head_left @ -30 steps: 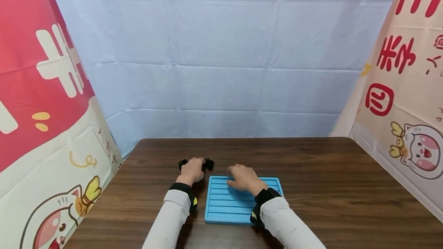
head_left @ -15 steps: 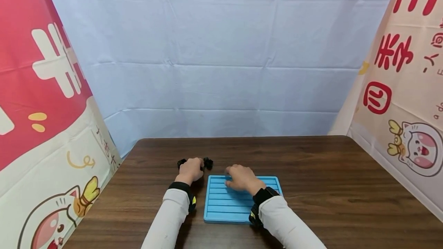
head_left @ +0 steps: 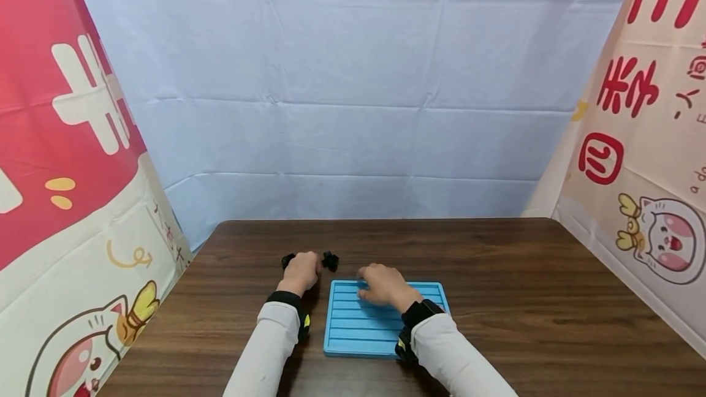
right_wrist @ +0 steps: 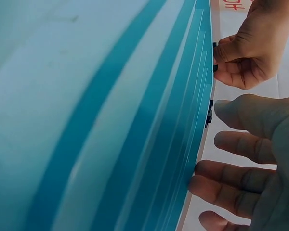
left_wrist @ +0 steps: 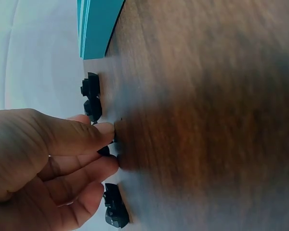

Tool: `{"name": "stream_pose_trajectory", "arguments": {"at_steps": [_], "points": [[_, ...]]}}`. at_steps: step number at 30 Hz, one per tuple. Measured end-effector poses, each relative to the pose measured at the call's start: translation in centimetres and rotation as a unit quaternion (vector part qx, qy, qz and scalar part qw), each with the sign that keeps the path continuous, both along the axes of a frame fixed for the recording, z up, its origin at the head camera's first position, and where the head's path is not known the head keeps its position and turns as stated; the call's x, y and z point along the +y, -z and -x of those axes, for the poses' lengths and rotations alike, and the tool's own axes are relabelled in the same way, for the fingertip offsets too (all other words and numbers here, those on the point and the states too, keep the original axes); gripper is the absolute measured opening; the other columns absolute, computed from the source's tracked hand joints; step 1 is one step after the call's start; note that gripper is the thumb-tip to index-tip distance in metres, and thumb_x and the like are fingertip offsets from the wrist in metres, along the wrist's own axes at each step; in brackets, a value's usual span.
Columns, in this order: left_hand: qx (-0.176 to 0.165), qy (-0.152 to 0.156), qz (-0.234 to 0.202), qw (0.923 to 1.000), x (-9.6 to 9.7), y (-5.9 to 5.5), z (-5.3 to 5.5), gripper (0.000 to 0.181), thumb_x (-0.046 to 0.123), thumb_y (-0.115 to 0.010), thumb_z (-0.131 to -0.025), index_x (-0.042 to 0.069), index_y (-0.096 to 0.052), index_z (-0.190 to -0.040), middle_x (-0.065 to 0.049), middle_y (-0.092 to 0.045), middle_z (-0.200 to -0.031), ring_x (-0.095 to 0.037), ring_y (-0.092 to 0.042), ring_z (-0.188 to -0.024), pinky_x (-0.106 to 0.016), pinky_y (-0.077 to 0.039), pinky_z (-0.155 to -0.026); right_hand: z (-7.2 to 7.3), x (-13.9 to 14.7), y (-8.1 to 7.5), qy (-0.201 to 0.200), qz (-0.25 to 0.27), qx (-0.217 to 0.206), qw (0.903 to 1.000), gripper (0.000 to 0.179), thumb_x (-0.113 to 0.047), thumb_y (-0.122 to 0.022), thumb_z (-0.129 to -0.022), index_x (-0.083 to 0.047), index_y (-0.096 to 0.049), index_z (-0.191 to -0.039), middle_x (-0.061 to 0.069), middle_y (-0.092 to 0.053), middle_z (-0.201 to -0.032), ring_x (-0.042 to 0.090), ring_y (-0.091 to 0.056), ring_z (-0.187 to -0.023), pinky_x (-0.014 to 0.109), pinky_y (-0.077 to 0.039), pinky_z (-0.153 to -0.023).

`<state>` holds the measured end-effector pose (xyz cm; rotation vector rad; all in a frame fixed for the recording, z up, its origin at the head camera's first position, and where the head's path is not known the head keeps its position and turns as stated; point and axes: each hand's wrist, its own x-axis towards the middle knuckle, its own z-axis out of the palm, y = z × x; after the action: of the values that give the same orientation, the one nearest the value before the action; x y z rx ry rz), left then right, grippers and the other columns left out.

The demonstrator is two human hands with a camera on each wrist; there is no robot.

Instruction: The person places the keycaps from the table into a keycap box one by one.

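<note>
In the head view my left hand is over the table, between small black plastic pieces. The left wrist view shows thumb and fingertips together at a small dark piece, mostly hidden by the fingers. Another black piece lies nearer the little finger, and black pieces lie beyond the thumb, towards the tray. My right hand hovers over the back of a blue ridged tray. Its fingers are spread and loosely bent with nothing between them in the right wrist view.
A dark wooden table extends around the tray on all sides. Behind it hangs a pale blue cloth. Printed cloths stand at the left and right sides.
My left hand has shifted slightly to the left, and more of the black pieces at its right now shows. The right hand stays over the tray, nearly unmoved.
</note>
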<state>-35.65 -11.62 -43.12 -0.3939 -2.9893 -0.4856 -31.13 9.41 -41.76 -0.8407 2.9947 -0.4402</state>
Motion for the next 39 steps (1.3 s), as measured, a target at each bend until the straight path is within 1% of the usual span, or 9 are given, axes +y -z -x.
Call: {"name": "stream_pose_trajectory", "arguments": {"at_steps": [4,12,21,26,29,31,33,36,39], "points": [[-0.008,0.0,-0.005,1.0,0.0,0.0,0.1,0.014,-0.009,-0.059,-0.085,0.004,-0.063,-0.088,-0.01,-0.058,-0.08,-0.021,-0.056,-0.065,-0.032,-0.046,-0.056,-0.1,0.1,0.0,0.001,0.001,-0.004,1.0,0.036,-0.022,-0.067,-0.087,-0.002,-0.061,-0.118,0.014,-0.059,-0.114,0.029,-0.055,-0.104,0.044,-0.046,-0.081],[-0.009,-0.001,-0.012,0.9999,0.0,0.0,0.0,0.013,-0.009,-0.058,-0.086,0.003,-0.063,-0.082,-0.009,-0.054,-0.072,-0.018,-0.052,-0.058,-0.03,-0.041,-0.052,-0.2,0.1,-0.1,-0.002,0.002,0.001,1.0,0.037,-0.022,-0.067,-0.087,-0.002,-0.061,-0.118,0.014,-0.059,-0.114,0.03,-0.055,-0.104,0.044,-0.046,-0.08],[-0.016,0.001,-0.014,0.9998,0.0,0.0,-0.3,0.01,-0.008,-0.06,-0.085,0.001,-0.063,-0.083,-0.009,-0.054,-0.072,-0.018,-0.053,-0.058,-0.03,-0.043,-0.053,-0.3,0.2,-0.2,-0.009,0.008,-0.007,0.9999,0.039,-0.021,-0.067,-0.087,0.0,-0.06,-0.119,0.015,-0.059,-0.115,0.03,-0.055,-0.104,0.043,-0.046,-0.081],[-0.017,0.006,-0.015,0.9997,0.1,-0.1,-0.5,0.014,-0.009,-0.059,-0.085,0.002,-0.061,-0.077,-0.008,-0.05,-0.065,-0.016,-0.049,-0.053,-0.029,-0.037,-0.05,-0.4,0.2,-0.3,-0.009,0.013,-0.017,0.9997,0.039,-0.02,-0.066,-0.087,0.001,-0.059,-0.12,0.015,-0.058,-0.116,0.03,-0.055,-0.106,0.043,-0.046,-0.083],[-0.012,0.013,-0.018,0.9997,0.3,-0.3,-0.6,0.015,-0.008,-0.059,-0.085,0.003,-0.062,-0.075,-0.007,-0.052,-0.066,-0.015,-0.047,-0.053,-0.028,-0.036,-0.05,-0.4,0.3,-0.4,-0.011,0.018,-0.024,0.9995,0.038,-0.02,-0.065,-0.088,0.0,-0.059,-0.12,0.015,-0.058,-0.116,0.031,-0.054,-0.106,0.043,-0.045,-0.083],[0.003,0.019,-0.021,0.9996,0.4,-0.6,-0.7,0.012,-0.006,-0.062,-0.084,0.004,-0.064,-0.078,-0.006,-0.054,-0.07,-0.015,-0.049,-0.057,-0.028,-0.04,-0.052,-0.4,0.4,-0.6,-0.014,0.024,-0.029,0.9992,0.038,-0.019,-0.065,-0.089,0.001,-0.059,-0.12,0.016,-0.057,-0.116,0.032,-0.054,-0.106,0.044,-0.045,-0.083],[0.015,0.031,-0.033,0.9989,0.5,-0.8,-0.8,0.015,-0.006,-0.062,-0.083,0.004,-0.06,-0.073,-0.005,-0.05,-0.067,-0.015,-0.044,-0.056,-0.029,-0.038,-0.052,-0.4,0.5,-0.9,-0.018,0.03,-0.032,0.9989,0.037,-0.019,-0.064,-0.089,0.0,-0.059,-0.12,0.017,-0.056,-0.116,0.032,-0.053,-0.105,0.045,-0.045,-0.082],[0.033,0.044,-0.056,0.9969,0.8,-1.1,-1.0,0.012,-0.006,-0.066,-0.081,0.005,-0.061,-0.077,-0.004,-0.055,-0.075,-0.017,-0.053,-0.065,-0.029,-0.046,-0.058,-0.4,0.7,-1.2,-0.024,0.033,-0.034,0.9986,0.036,-0.019,-0.063,-0.09,0.0,-0.058,-0.12,0.018,-0.055,-0.117,0.033,-0.053,-0.105,0.045,-0.045,-0.081],[0.023,0.056,-0.091,0.994,1.0,-1.2,-1.1,0.01,-0.005,-0.069,-0.08,0.003,-0.065,-0.084,-0.006,-0.058,-0.082,-0.022,-0.057,-0.075,-0.033,-0.049,-0.064,-0.4,0.8,-1.4,-0.027,0.034,-0.038,0.9983,0.035,-0.019,-0.062,-0.091,0.0,-0.058,-0.12,0.019,-0.055,-0.116,0.033,-0.053,-0.105,0.045,-0.045,-0.081]]}}
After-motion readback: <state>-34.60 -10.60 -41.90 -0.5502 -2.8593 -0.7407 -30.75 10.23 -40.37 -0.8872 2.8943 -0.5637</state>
